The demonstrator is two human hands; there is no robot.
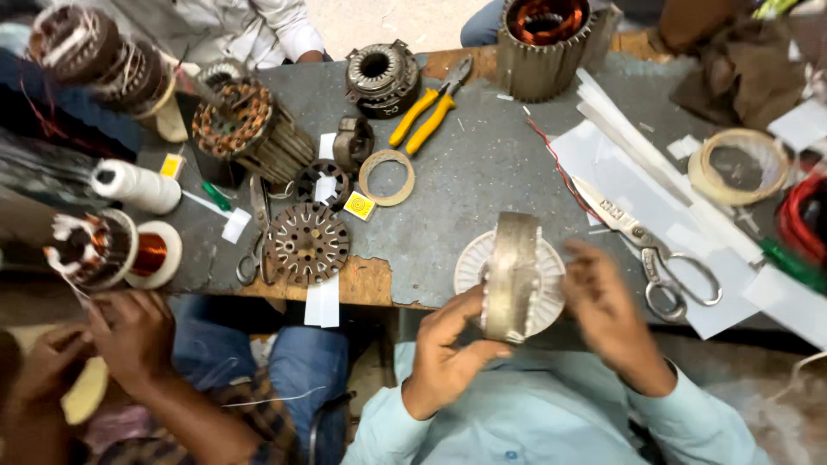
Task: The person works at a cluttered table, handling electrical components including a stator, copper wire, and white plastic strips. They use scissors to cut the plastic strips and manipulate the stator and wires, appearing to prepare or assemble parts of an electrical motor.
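1. The workbench [482,181], a grey surface with a chipped wooden front edge, filled most of the head view.
2. A large ribbed stator housing [541,47] with copper windings stood at the far edge of the bench, right of centre.
3. A second wound stator [245,125] lay tilted at the far left, with a grey bearing housing [379,77] beside it.
4. White paper sheets [637,194] covered the right part of the bench; steel scissors [659,250] lay on them, near the right hand.
5. The stator ring [511,275], a grey metal band held on edge, stood at the near edge of the bench, directly in front of a white round disc [469,267] that rested on the bench behind it.
6. The left hand [444,353] gripped the lower near part of the stator ring, fingers curled against its side and thumb pressed on the rim.
7. The right hand [607,314] was blurred, fingers spread and loosely extended just beside the ring; whether it touched the ring could not be determined.
8. A perforated rotor plate [307,244] lay left of centre.
9. Yellow-handled pliers [431,108] lay near the bearing housing.
10. A roll of tape [386,177] lay flat between the pliers and the rotor plate.
11. Another person's hands [103,340] worked at the lower left, apart from the stator ring.
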